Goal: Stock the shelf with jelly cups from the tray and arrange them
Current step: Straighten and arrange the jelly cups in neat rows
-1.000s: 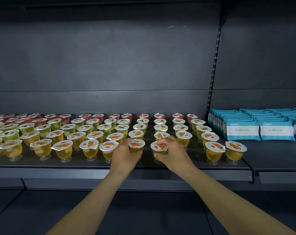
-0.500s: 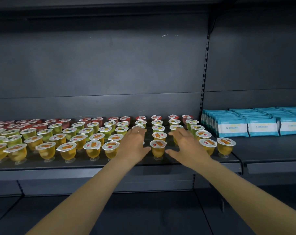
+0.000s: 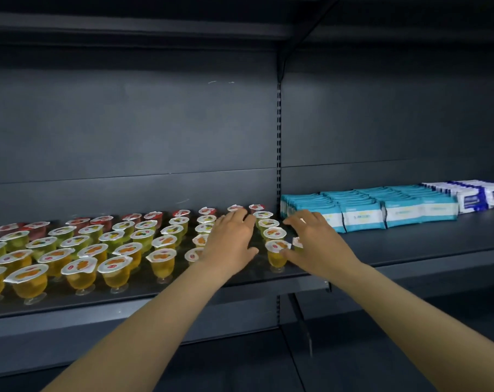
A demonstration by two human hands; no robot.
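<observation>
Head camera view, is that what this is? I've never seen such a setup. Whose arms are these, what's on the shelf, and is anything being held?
Yes: one camera worn on a person's head, looking forward and down. The arms are the wearer's own. The left hand and right hand lie flat with fingers spread over rows of sealed jelly cups on a dark shelf: yellow in front, green behind, red at the back. Neither hand grips a cup. Teal packets sit to the right.

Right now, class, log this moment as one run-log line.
left hand: open over jelly cups | right hand: open, touching front cup | shelf: stocked
</observation>
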